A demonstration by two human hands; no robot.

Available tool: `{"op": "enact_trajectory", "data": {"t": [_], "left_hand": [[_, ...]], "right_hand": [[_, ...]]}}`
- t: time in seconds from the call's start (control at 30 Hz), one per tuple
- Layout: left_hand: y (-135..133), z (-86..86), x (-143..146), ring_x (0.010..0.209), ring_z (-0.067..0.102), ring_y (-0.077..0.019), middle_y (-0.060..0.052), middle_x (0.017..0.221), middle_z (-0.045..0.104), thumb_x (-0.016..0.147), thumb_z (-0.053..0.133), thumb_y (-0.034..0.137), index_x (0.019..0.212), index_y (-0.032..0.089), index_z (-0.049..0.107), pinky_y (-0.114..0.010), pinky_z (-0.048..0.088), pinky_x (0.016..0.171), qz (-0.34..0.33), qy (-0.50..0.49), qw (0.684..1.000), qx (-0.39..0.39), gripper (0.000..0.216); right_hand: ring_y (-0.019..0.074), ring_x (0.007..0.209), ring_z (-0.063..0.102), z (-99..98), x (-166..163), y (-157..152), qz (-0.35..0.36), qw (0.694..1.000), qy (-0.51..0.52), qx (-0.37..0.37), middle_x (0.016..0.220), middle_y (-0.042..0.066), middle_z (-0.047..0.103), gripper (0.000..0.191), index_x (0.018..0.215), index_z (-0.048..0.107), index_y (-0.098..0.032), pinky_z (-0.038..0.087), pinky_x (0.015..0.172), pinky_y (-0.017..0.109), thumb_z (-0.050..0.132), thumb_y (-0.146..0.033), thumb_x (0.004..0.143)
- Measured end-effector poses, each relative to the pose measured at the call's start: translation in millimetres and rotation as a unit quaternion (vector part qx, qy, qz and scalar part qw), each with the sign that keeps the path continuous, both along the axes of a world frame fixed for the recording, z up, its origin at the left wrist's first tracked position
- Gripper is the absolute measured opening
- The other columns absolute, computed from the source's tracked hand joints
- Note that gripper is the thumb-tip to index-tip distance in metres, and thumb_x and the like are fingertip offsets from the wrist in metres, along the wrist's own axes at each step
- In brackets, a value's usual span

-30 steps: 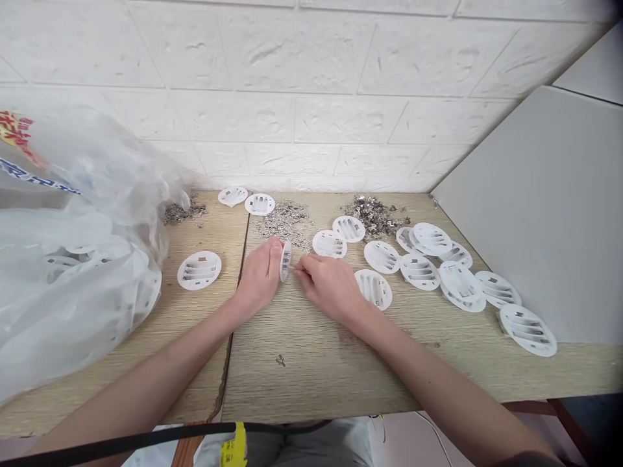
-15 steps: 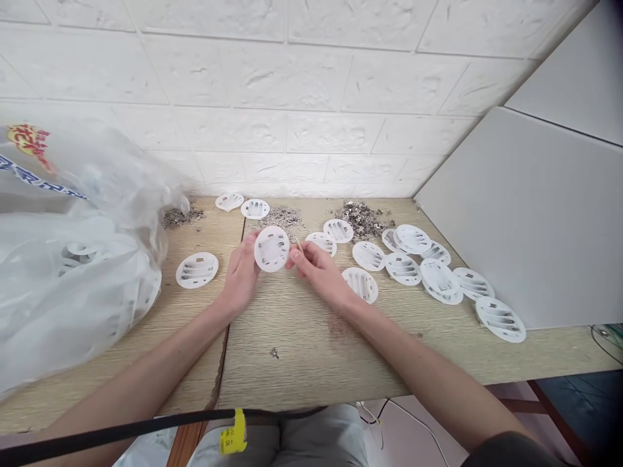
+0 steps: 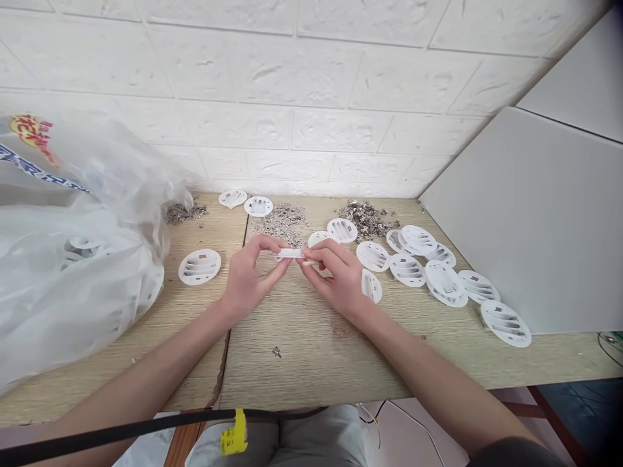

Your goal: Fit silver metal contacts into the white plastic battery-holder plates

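Between my hands, a white round plastic battery cover point(image 3: 291, 253) is held nearly edge-on above the table. My left hand point(image 3: 248, 279) pinches its left side between thumb and fingers. At its right edge, my right hand point(image 3: 338, 275) is closed, fingertips touching the cover. A thin pale stick, apparently wooden point(image 3: 310, 263), pokes out of the right hand's grip. Just behind the hands lies a heap of small metal pieces point(image 3: 282, 224). Another round cover point(image 3: 321, 239) lies partly hidden behind my right hand.
Several slotted white covers point(image 3: 407, 270) spread over the right side, some overlapping. A darker heap of metal clips point(image 3: 365, 218) sits by the wall. One cover point(image 3: 199, 266) and a bulging plastic bag point(image 3: 73, 292) are at left. A loose metal clip point(image 3: 276, 351) lies in front.
The cover has tipped from facing me to nearly edge-on, and both hands have turned with it. My right fingers have come up against its edge. The view has shifted slightly.
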State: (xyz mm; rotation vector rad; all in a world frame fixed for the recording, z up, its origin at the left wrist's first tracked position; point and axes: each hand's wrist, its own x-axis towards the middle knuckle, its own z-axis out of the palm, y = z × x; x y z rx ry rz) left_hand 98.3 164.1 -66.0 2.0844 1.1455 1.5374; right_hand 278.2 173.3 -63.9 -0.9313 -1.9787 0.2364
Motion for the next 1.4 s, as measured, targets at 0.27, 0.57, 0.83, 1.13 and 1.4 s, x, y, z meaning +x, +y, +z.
{"op": "enact_trajectory", "data": {"t": [0.27, 0.57, 0.83, 1.13, 1.4], "left_hand": [[3.5, 1.4, -1.6, 0.084, 0.066, -0.0135, -0.002, 0.088, 0.069, 0.082, 0.063, 0.009, 0.096, 0.019, 0.059, -0.027, 0.055, 0.074, 0.005, 0.087, 0.985, 0.149, 0.018], [1.2, 1.2, 0.2, 0.076, 0.062, -0.0109, -0.002, 0.084, 0.064, 0.08, 0.062, 0.004, 0.081, 0.018, 0.056, -0.023, 0.05, 0.066, -0.003, 0.089, 0.984, 0.155, 0.015], [0.8, 8.1, -0.1, 0.077, 0.059, -0.0137, 0.0, 0.08, 0.064, 0.083, 0.06, 0.019, 0.078, 0.018, 0.059, -0.026, 0.046, 0.07, 0.003, 0.129, 0.989, -0.079, 0.005], [5.8, 24.1, -10.1, 0.059, 0.048, -0.0114, 0.0, 0.069, 0.06, 0.07, 0.067, 0.035, 0.086, 0.017, 0.073, -0.024, 0.037, 0.054, -0.057, 0.125, 0.917, -0.375, 0.025], [8.7, 15.5, -12.0, 0.061, 0.054, -0.0123, -0.003, 0.072, 0.069, 0.069, 0.067, 0.033, 0.086, 0.015, 0.075, -0.023, 0.038, 0.054, -0.092, 0.078, 0.885, -0.449, 0.027]], "right_hand": [[0.0138, 0.066, 0.056, -0.7, 0.1, 8.0, 0.032, 0.964, -0.008, 0.265, 0.077, 0.005, 0.064, 0.01, 0.09, 0.056, -0.019, 0.045, 0.057, 0.026, 0.061, -0.012, 0.086], [0.0124, 0.066, 0.056, -1.1, -4.1, 1.0, 0.007, 0.981, -0.014, 0.195, 0.075, 0.003, 0.062, 0.006, 0.089, 0.056, -0.019, 0.041, 0.055, 0.024, 0.057, -0.014, 0.086], [0.0094, 0.059, 0.049, 6.4, -6.7, -1.7, -0.009, 0.99, -0.034, -0.135, 0.072, 0.0, 0.06, 0.007, 0.083, 0.062, -0.017, 0.033, 0.053, 0.022, 0.056, -0.02, 0.082], [0.0082, 0.054, 0.039, 17.5, 0.3, 5.7, 0.084, 0.864, 0.024, -0.496, 0.058, -0.003, 0.049, 0.015, 0.071, 0.065, -0.015, 0.028, 0.052, 0.023, 0.062, -0.029, 0.076], [0.0086, 0.05, 0.042, 9.9, -4.9, 7.7, 0.102, 0.816, 0.085, -0.562, 0.055, -0.006, 0.05, 0.016, 0.084, 0.061, -0.017, 0.03, 0.052, 0.023, 0.064, -0.023, 0.07]]}}
